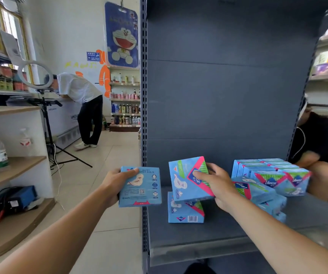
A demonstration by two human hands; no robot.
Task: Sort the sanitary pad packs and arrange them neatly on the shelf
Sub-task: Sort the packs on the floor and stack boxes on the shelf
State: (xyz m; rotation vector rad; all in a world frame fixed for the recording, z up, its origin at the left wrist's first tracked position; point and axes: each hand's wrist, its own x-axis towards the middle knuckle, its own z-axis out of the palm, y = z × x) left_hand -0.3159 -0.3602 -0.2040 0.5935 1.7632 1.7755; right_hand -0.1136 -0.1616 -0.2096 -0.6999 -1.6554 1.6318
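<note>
My left hand (115, 182) grips a light blue pad pack (141, 187), back side up, held in the air just left of the shelf's upright. My right hand (217, 183) grips a second blue pack (187, 179) with a pink and green corner, tilted above the grey shelf board (218, 232). Under it a similar pack (185, 211) lies flat on the shelf. At the right, a row of upright packs (268, 170) stands against the back panel, with a few loose packs (258, 191) lying crooked in front of it.
The dark grey shelving unit has a perforated upright (143, 115) at its left edge. A person in black (315, 143) sits behind its right side. A wooden rack (11, 169) with a bottle stands at left; a tripod (48, 123) and another person are farther back.
</note>
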